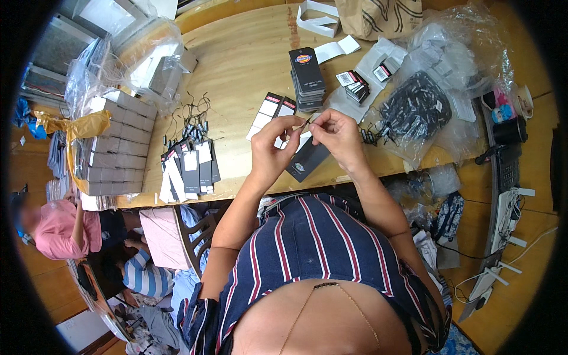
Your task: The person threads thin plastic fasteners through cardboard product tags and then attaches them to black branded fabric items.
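Observation:
My left hand [277, 145] and my right hand [338, 137] meet over the near edge of the table, thumbs and forefingers pinched together. Between the fingertips is a thin dark cord [307, 123], mostly covered by the fingers. Just below them is a black hang tag [309, 158] with a white label partly showing above it; whether the cord runs through it I cannot tell. Beyond the hands stands a stack of black hang tags [307, 80]. White-labelled tags [264, 112] lie flat beside my left hand.
Finished-looking tags with black cords [189, 167] lie fanned at the left. White boxes [118, 145] are piled behind them. At the right are small labels [356, 86], a plastic bag of black cords [416, 109] and a black telephone [507, 171]. Other people sit at far left.

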